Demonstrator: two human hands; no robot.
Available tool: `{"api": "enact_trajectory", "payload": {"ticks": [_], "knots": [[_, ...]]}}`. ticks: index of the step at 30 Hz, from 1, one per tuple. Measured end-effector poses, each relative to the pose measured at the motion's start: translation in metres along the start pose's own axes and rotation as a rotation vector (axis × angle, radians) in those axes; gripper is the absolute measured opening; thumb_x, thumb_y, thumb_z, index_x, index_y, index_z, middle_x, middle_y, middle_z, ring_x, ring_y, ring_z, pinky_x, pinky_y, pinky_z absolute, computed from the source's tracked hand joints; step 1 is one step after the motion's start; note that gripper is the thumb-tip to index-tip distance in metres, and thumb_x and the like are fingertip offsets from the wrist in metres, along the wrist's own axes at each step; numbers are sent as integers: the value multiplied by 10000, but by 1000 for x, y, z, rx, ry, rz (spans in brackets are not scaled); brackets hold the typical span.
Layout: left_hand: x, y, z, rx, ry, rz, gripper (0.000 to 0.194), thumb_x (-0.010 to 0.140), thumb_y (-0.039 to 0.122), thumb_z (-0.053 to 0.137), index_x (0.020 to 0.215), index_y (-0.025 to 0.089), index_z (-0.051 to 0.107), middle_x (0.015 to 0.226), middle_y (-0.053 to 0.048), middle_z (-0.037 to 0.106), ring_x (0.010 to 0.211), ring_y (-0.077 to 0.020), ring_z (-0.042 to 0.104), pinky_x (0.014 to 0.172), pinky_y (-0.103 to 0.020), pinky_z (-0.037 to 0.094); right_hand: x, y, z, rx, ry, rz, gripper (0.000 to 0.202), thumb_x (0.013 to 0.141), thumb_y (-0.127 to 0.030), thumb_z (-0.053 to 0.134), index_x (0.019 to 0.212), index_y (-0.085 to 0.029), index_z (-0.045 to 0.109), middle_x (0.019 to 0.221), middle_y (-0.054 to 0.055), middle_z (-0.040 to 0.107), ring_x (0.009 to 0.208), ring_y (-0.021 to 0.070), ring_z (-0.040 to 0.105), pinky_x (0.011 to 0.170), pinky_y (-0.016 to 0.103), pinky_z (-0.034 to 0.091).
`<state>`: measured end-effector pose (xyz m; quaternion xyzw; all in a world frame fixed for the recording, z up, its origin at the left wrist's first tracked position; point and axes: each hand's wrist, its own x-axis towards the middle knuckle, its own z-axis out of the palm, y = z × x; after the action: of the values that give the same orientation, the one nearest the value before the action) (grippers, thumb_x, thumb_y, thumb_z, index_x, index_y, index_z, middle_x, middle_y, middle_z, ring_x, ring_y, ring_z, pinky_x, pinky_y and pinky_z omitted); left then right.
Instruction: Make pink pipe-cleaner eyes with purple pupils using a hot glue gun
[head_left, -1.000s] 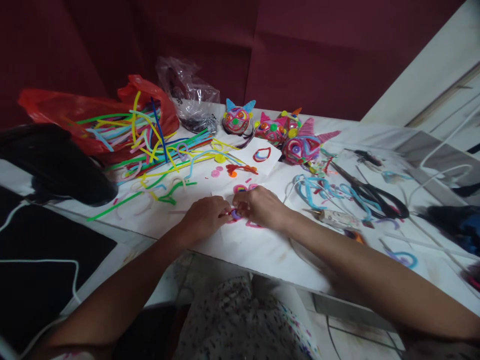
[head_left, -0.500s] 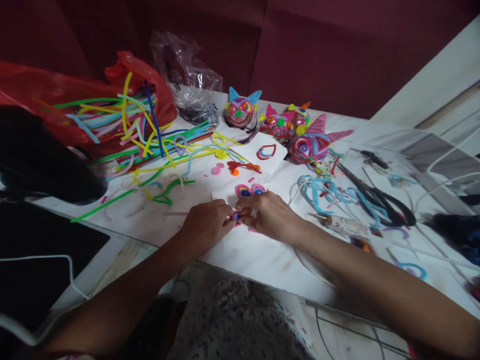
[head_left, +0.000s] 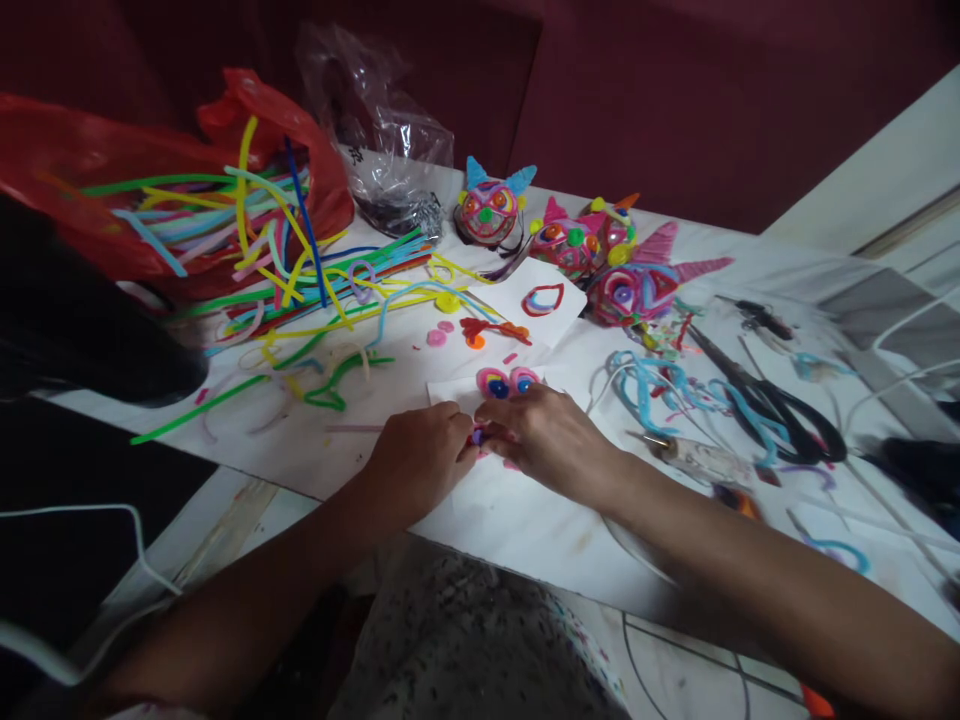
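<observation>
Both hands meet over a white paper (head_left: 450, 392) at the middle of the table. My left hand (head_left: 424, 450) is closed, fingertips at a small purple and red piece (head_left: 477, 437). From the right, my right hand (head_left: 536, 435) pinches at the same piece, its fingers bent down and partly covering it. Just beyond the fingers lie two pink ovals with blue centres (head_left: 510, 385). Pink bits show under my right hand. A thin pale mauve strip (head_left: 351, 429) lies left of my left hand.
Colourful fuzzy sticks spill from a red bag (head_left: 315, 195) at the left. Decorated balls with ears (head_left: 487, 210) stand at the back. Black scissors (head_left: 780, 410), blue fuzzy strands (head_left: 637, 385), a glue gun (head_left: 694, 455) and white cables lie at the right. A dark object (head_left: 97, 320) is at left.
The view has shifted slightly, so the objects at the back and right appear a little further right. Both hands stay together at the small piece, with hardly any change in their hold.
</observation>
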<state>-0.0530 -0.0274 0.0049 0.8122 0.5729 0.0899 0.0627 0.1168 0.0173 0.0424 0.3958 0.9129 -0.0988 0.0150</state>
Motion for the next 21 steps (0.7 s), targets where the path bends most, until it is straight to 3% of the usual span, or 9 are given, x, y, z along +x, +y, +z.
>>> {"api": "enact_trajectory", "payload": {"ticks": [9, 17, 21], "knots": [[-3, 0, 5, 1, 82, 39, 143, 882, 266, 694, 780, 167, 686, 766, -21, 662, 664, -173, 634, 538, -275, 331, -3, -1, 5, -169, -8, -167, 122, 931, -122, 562, 989, -147, 666, 799, 57, 736, 760, 203, 644, 802, 359, 344], [-6, 0, 13, 12, 170, 52, 134, 874, 229, 671, 760, 159, 683, 723, -14, 641, 631, -164, 625, 515, -273, 330, -7, 11, 16, -152, 153, -306, 158, 998, -158, 497, 976, -150, 653, 751, 28, 712, 731, 186, 642, 794, 346, 371], [-5, -5, 7, -63, 92, 40, 124, 885, 227, 672, 785, 157, 693, 757, -13, 656, 664, -158, 631, 561, -268, 370, -7, 11, 19, -168, 197, -327, 176, 1001, -146, 480, 963, -147, 652, 714, 28, 688, 685, 185, 619, 770, 348, 375]]}}
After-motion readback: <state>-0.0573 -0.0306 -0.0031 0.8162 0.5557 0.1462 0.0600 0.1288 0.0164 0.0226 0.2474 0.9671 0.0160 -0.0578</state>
